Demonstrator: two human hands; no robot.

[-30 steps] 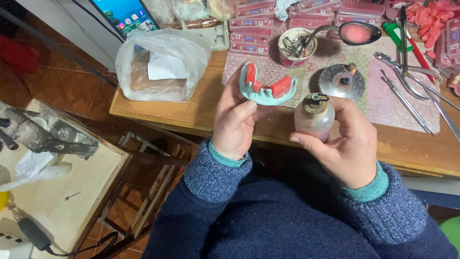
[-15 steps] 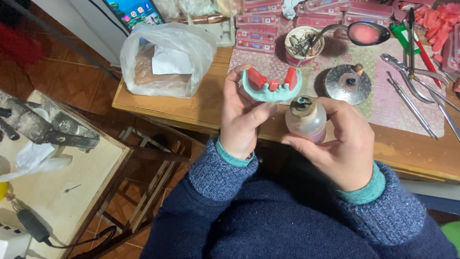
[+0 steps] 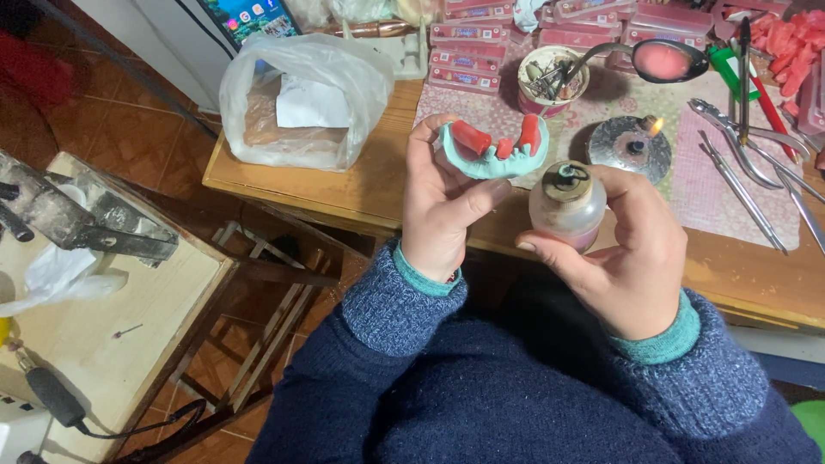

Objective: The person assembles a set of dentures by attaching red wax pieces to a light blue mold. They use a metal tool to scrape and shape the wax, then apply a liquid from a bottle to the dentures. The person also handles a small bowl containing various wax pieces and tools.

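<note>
My left hand [image 3: 443,206] holds up a pale green dental cast [image 3: 492,155] with red wax blocks on its ridge. My right hand [image 3: 627,258] grips a small clear glass bottle [image 3: 567,206] with a dark metal cap, just right of and below the cast. Both are held over the near edge of a wooden table [image 3: 361,185]. A round metal burner [image 3: 630,146] with a small flame burns just behind the bottle.
A plastic bag [image 3: 305,99] with a brown block lies at the table's left. A small cup of tools [image 3: 553,77], a spoon with pink wax [image 3: 662,60], metal pliers and instruments [image 3: 748,163], and pink boxes [image 3: 481,47] lie behind. A pale workbench [image 3: 103,301] stands left.
The view has shifted slightly. Both hands stay close together with the cast and bottle; the cast has tilted a little, and the bottle sits nearer beneath it.
</note>
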